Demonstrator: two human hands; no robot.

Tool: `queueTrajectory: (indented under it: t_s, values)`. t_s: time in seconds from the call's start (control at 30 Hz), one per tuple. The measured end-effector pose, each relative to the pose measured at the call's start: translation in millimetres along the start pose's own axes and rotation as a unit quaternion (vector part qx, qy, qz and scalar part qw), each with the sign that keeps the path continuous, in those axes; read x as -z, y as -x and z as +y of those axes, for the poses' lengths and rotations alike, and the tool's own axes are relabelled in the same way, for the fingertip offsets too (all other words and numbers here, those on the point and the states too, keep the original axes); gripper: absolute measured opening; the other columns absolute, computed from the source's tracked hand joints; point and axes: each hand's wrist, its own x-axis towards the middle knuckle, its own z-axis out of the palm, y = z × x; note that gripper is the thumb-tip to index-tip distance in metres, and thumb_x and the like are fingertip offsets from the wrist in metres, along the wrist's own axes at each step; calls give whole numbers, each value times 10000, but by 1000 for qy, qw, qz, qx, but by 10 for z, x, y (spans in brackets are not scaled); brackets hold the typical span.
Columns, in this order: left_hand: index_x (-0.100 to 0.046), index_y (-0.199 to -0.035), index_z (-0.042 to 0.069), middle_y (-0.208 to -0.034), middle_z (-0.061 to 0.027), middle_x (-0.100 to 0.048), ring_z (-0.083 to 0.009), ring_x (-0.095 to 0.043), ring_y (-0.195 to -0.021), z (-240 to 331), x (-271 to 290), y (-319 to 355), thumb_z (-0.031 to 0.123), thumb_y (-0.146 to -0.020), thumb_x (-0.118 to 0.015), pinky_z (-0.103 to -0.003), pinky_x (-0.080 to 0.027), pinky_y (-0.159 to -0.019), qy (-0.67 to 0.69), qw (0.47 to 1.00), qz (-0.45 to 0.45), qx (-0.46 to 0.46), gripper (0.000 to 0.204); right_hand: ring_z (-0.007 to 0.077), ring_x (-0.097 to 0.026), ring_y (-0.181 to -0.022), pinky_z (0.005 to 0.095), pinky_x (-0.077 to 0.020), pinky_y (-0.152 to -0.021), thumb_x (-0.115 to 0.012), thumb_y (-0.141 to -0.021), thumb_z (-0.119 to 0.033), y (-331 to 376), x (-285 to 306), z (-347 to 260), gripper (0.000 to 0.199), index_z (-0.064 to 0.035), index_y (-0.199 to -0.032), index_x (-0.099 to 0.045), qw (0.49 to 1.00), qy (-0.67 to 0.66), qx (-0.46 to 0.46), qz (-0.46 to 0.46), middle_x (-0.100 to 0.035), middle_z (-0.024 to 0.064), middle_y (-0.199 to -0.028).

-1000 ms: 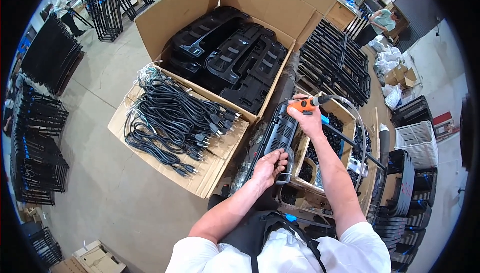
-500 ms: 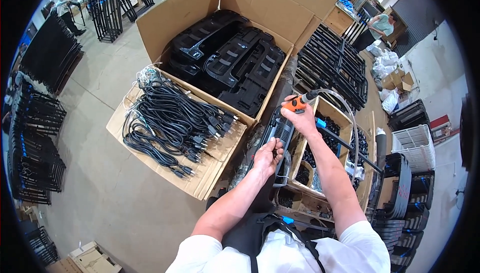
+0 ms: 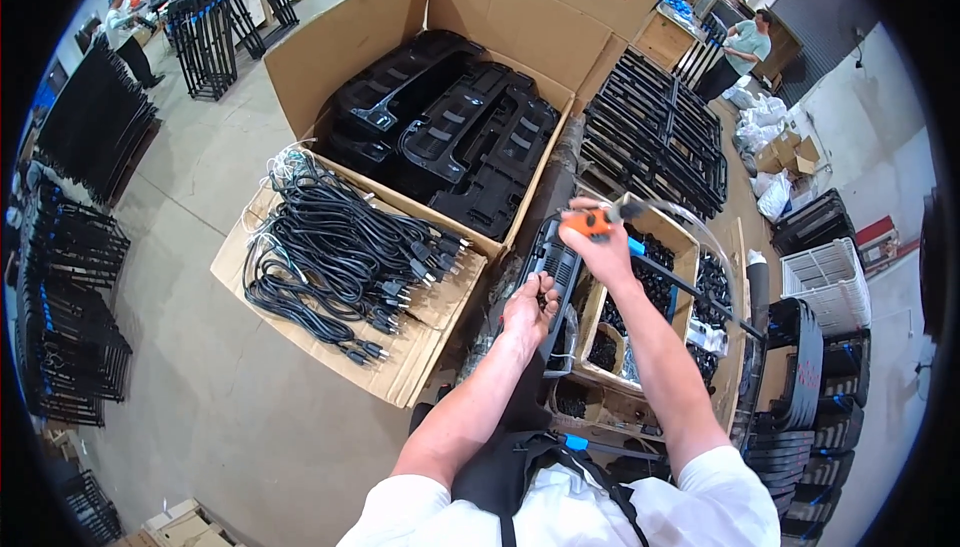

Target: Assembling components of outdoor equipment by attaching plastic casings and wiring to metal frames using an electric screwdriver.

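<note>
The right hand I follow remotely, gripping an orange tool near the far end of a black vented housing, the left hand curled over its near part, whether holding anything I cannot tell, wooden tray just right, black cables on cardboard further left.

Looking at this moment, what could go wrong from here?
The orange handheld tool in the right hand might slip, scuffing the black slotted plastic housing or catching the nearby left hand.

The thin grey hose, arching over the wooden bin of small black parts, could snag.

The black plugged cables, heaped on the brown cardboard flap, might slide off if bumped.
</note>
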Motion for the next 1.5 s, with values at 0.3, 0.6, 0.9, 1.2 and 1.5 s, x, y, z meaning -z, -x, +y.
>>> queueTrajectory:
  t_s: [0.3,0.6,0.9,1.2,1.5]
  values:
    - [-668,-1109,98,-865,14,-654,-123,-621,-724,33,45,-44,335,-1119,-572,-255,-556,-623,84,996,-31,26,256,232,-713,-1156,394,-566,-1050,-812,-882,-86,634,179,-275,519,-19,-1353,-606,992,-95,-79,-2,-750,172,-1241]
    - [-649,-1202,111,-871,11,-621,-125,-572,-727,35,71,55,353,-1133,-538,-257,-528,-656,74,992,-77,63,275,239,-710,-1171,401,-564,-1057,-814,-881,-84,700,254,-187,523,-5,-1353,-603,991,-108,-73,-3,-752,177,-1235]
    - [-579,-1188,16,-987,-97,-679,-205,-680,-843,-129,-130,308,246,-1167,-380,-323,-606,-748,-59,994,-69,58,304,178,-708,-1093,342,-568,-1008,-833,-879,-82,564,54,63,507,-18,-1339,-629,994,-92,-44,40,-745,134,-1227]
    - [-661,-1193,61,-903,5,-664,-105,-616,-761,-409,290,822,262,-1143,-528,-238,-527,-666,-190,969,-113,110,246,167,-708,-1087,332,-571,-995,-843,-872,-78,437,-33,183,485,-21,-1310,-641,996,-74,-32,32,-752,125,-1190]
    - [-698,-1230,49,-903,16,-670,-77,-642,-778,-453,554,1229,208,-1088,-650,-227,-561,-673,-222,965,-81,111,219,161,-687,-1020,338,-549,-965,-813,-856,-91,253,-154,99,253,-40,-1081,-709,999,40,-7,-35,-750,61,-1096]
